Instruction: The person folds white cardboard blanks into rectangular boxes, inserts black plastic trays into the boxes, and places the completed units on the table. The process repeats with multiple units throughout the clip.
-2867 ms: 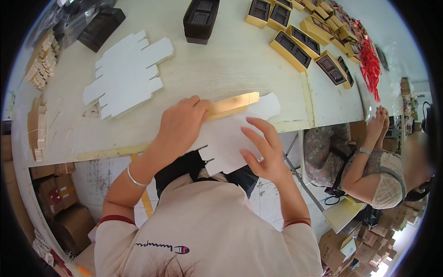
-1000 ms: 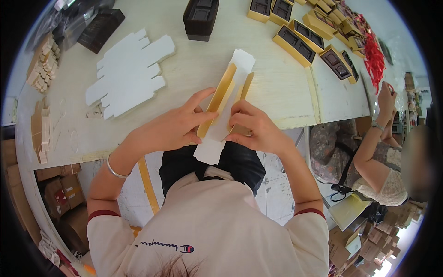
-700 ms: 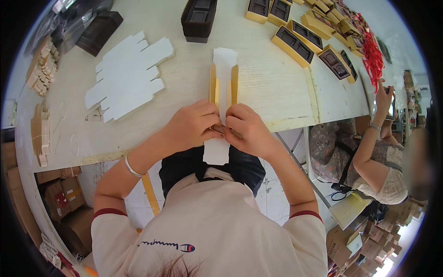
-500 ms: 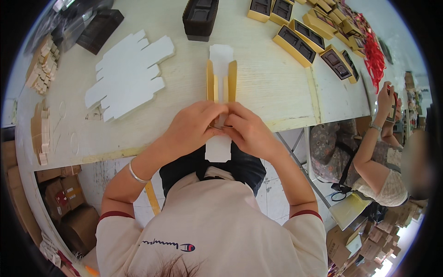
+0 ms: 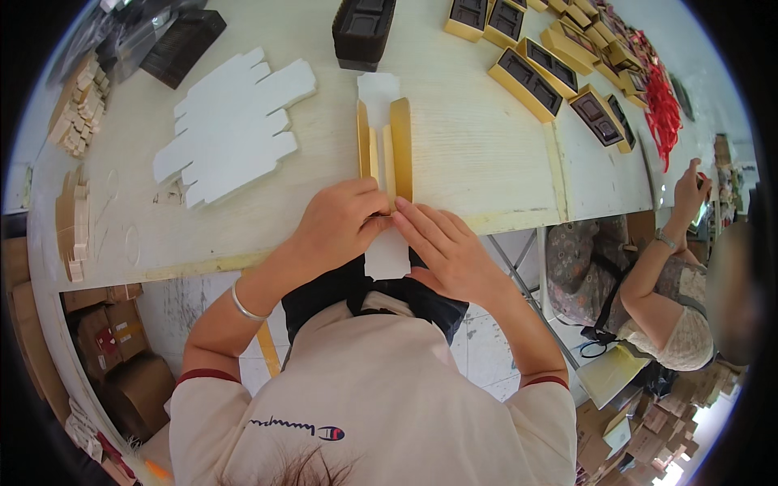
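A partly folded cardboard box (image 5: 401, 146), white inside and gold on its raised side walls, lies before me at the table edge. Its far white flap rests flat, and the near flap extends past the edge above my lap. My left hand (image 5: 344, 219) pinches the near end of the left wall. My right hand (image 5: 450, 247) has its fingers stretched out, the tips touching the near right corner. The fingers partly hide the corner folds. To the left lies a stack of flat white box blanks (image 5: 231, 130).
A stack of dark plastic trays (image 5: 362, 32) stands beyond the box. Gold boxes with dark inserts (image 5: 525, 85) and red ribbons (image 5: 663, 117) fill the far right. Folded card pieces (image 5: 73, 223) line the left edge. Another person's arm (image 5: 660, 243) is at right.
My right hand has loosened its pinch and straightened its fingers, shifting slightly right and nearer to me. My left hand still grips the box. The other person's hands have moved.
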The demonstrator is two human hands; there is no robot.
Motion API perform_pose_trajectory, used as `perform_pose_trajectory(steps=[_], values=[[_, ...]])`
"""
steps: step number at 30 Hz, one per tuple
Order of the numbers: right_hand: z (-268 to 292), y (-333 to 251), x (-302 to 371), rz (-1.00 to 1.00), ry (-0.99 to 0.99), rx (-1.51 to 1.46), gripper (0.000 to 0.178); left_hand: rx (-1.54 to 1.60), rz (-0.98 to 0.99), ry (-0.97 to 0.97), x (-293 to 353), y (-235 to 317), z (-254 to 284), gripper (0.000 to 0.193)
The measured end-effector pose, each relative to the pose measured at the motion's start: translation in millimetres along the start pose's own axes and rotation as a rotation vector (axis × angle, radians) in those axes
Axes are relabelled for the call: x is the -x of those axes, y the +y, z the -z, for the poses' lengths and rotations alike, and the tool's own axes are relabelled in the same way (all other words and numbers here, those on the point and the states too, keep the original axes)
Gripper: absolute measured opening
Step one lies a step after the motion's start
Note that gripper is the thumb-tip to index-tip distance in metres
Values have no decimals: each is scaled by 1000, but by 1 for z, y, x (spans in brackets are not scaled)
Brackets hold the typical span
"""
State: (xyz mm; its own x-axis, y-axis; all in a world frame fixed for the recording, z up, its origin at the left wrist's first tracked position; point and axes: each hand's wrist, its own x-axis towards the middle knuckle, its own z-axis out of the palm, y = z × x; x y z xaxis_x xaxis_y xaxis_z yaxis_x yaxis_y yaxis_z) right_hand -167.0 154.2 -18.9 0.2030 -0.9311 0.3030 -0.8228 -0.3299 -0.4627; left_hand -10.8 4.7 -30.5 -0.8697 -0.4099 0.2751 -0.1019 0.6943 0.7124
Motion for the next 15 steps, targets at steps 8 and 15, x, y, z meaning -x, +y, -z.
perform_pose_trajectory(steps=[8, 15], values=[[-27, 7, -20, -350, 407, -673, 25, 494, 103, -234, 0, -3, 22, 26], [-27, 2, -25, -336, 410, -386, 23, 346, 121, 45, 4, 3, 3, 25]])
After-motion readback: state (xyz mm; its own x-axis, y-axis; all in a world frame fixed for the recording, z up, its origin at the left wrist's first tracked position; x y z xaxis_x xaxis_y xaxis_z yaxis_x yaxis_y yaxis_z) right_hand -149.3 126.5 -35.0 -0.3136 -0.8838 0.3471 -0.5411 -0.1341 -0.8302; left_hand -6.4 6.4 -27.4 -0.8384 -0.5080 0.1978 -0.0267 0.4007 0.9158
